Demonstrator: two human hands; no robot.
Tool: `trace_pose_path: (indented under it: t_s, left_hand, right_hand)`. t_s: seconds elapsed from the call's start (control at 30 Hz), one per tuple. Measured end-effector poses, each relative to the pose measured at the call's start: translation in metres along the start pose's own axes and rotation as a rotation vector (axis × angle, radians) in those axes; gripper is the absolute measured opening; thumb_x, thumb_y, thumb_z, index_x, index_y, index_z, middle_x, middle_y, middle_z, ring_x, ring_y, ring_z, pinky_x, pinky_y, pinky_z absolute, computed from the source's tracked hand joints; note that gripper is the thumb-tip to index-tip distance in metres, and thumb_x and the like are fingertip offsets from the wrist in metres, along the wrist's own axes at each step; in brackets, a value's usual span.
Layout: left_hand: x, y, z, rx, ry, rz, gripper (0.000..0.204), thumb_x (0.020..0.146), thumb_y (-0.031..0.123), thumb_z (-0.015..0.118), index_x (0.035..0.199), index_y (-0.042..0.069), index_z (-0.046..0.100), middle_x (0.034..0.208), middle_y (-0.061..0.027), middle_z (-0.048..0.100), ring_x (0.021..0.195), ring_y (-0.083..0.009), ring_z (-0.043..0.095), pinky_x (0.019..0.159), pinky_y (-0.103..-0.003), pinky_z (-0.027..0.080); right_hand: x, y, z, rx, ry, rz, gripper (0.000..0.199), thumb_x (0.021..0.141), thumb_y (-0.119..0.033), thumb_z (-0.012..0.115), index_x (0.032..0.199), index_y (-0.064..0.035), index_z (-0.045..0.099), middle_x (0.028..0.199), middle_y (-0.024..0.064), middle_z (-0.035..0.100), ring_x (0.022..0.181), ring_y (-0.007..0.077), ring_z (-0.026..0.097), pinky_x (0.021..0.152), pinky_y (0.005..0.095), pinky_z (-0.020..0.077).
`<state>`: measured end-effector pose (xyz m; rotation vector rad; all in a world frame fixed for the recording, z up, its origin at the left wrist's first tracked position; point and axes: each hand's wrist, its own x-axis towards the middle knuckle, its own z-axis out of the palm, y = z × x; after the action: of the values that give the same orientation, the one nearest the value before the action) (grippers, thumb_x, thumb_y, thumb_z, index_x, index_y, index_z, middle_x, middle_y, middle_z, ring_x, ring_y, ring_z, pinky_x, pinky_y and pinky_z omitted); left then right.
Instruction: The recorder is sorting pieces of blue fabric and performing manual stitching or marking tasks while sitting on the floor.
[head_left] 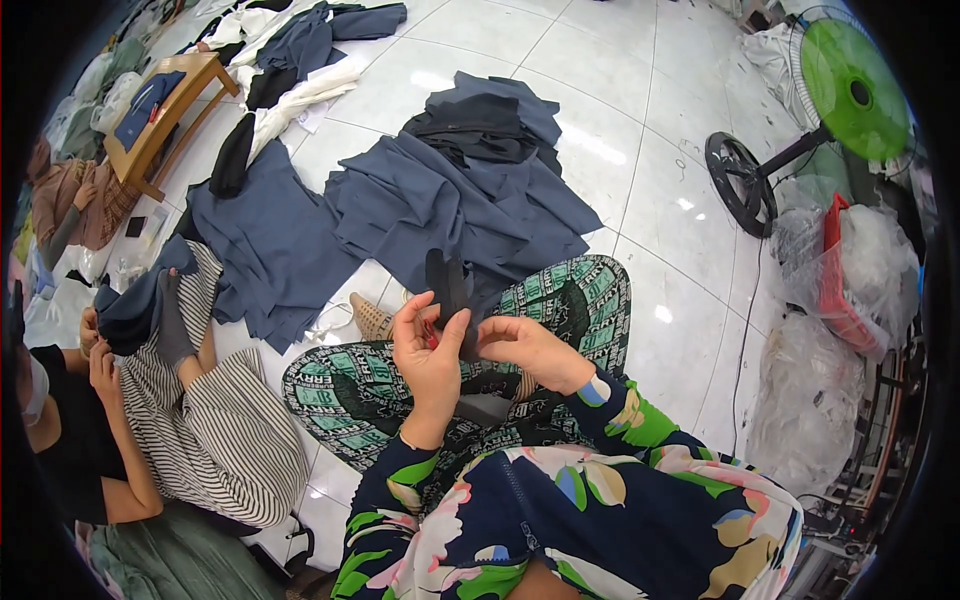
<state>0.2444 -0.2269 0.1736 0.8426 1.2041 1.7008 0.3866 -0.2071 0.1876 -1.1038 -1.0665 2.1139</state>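
My left hand (425, 355) and my right hand (525, 350) meet over my lap and both pinch a small piece of black cloth (450, 290) that sticks up between them. A small red item (432, 340) shows inside my left fingers; what it is cannot be told. My sleeves are dark with big flowers, and my crossed legs wear green-and-black patterned trousers (370, 385). Just beyond my hands, a heap of blue-grey fabric pieces (450, 210) lies on the white tiled floor.
A second person in striped trousers (215, 420) sits at my left, holding dark cloth. More blue-grey pieces (270, 250) lie beside them. A wooden stool (165, 115) stands far left. A green floor fan (850, 85), a red basket (835, 280) and clear plastic bags (805, 400) are at right.
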Motion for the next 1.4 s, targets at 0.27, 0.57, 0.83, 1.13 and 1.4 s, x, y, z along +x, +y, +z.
trace_pose_path:
  t_s: [0.27, 0.57, 0.83, 1.13, 1.4]
  left_hand:
    - [-0.01, 0.007, 0.004, 0.005, -0.013, 0.019, 0.038, 0.08, -0.002, 0.068, 0.113, 0.003, 0.049, 0.092, -0.0043, 0.058, 0.054, -0.0035, 0.046, 0.043, -0.017, 0.034]
    - [-0.011, 0.018, 0.002, -0.038, 0.02, 0.051, 0.037, 0.082, -0.003, 0.065, 0.114, 0.0, 0.047, 0.095, -0.0045, 0.05, 0.057, -0.0053, 0.048, 0.047, -0.017, 0.04]
    - [-0.017, -0.01, -0.005, 0.024, -0.037, -0.015, 0.03, 0.084, 0.001, 0.066, 0.11, 0.0, 0.05, 0.093, -0.0044, 0.052, 0.059, -0.0074, 0.056, 0.053, -0.016, 0.042]
    - [-0.022, -0.019, -0.027, 0.265, 0.008, -0.16, 0.032, 0.084, 0.014, 0.068, 0.11, 0.002, 0.054, 0.083, -0.0017, 0.054, 0.063, -0.0049, 0.045, 0.059, -0.017, 0.039]
    - [-0.016, 0.019, -0.023, 0.56, -0.457, -0.18, 0.034, 0.084, 0.017, 0.066, 0.11, 0.002, 0.05, 0.074, -0.0083, 0.062, 0.061, -0.0154, 0.057, 0.057, -0.028, 0.044]
  right_hand:
    - [0.006, 0.006, 0.019, 0.188, 0.101, -0.101, 0.021, 0.089, -0.012, 0.057, 0.099, 0.0043, 0.063, 0.093, 0.0042, 0.064, 0.085, 0.0082, 0.056, 0.077, 0.0228, 0.0439]
    - [-0.004, -0.01, 0.007, 0.317, 0.041, -0.059, 0.012, 0.089, -0.008, 0.055, 0.097, -0.0009, 0.06, 0.089, 0.0014, 0.062, 0.078, 0.0059, 0.057, 0.069, 0.0194, 0.0459]
    - [-0.008, -0.005, -0.013, 0.161, -0.048, 0.12, 0.015, 0.089, -0.014, 0.062, 0.096, -0.0011, 0.062, 0.085, -0.0011, 0.063, 0.074, 0.004, 0.057, 0.066, 0.0185, 0.0462]
    - [0.0, 0.009, -0.022, -0.027, 0.114, 0.044, 0.018, 0.088, -0.01, 0.061, 0.1, 0.0016, 0.064, 0.087, -0.0013, 0.063, 0.075, 0.0036, 0.055, 0.066, 0.0172, 0.0445]
    - [-0.001, -0.006, -0.017, -0.067, 0.117, -0.021, 0.021, 0.088, -0.009, 0.06, 0.104, 0.0036, 0.064, 0.09, 0.0001, 0.065, 0.076, 0.0032, 0.056, 0.066, 0.0178, 0.0453]
